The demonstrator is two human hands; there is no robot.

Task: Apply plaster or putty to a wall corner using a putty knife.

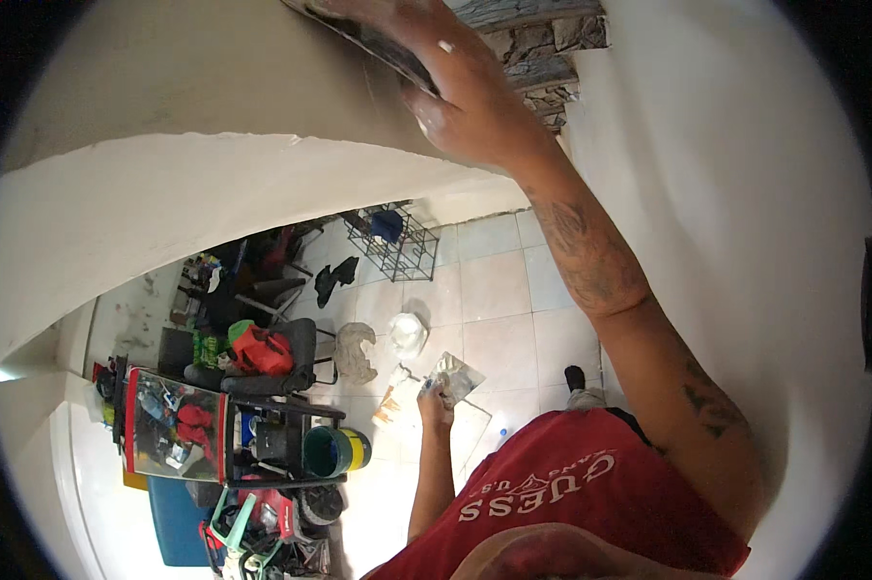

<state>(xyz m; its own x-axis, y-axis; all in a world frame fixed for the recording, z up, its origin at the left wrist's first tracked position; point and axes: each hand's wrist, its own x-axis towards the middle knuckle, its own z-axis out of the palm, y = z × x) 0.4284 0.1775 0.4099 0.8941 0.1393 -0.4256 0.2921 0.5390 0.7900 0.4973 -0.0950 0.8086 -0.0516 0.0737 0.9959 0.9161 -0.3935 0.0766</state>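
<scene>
My right hand (pixel 484 97) is raised at the top of the view, fingers closed around a flat finishing trowel (pixel 383 48). The trowel's blade lies close against a beige-grey plastered surface (pixel 194 77); its grip is hidden by the fingers. White smears mark the hand. Lower down, my left hand (pixel 437 406) is closed under a small square plasterer's hawk (pixel 463 375), held well above the floor. Some pale material seems to lie on the hawk, too small to make out clearly.
A wall edge (pixel 291 145) curves below the trowel, with stonework (pixel 542 48) beside it. On the tiled floor (pixel 494 290) are a wire rack (pixel 397 246), a white bag (pixel 409 334) and a chair (pixel 300 348). A glass tank (pixel 175 425) and a bucket (pixel 331 452) stand left.
</scene>
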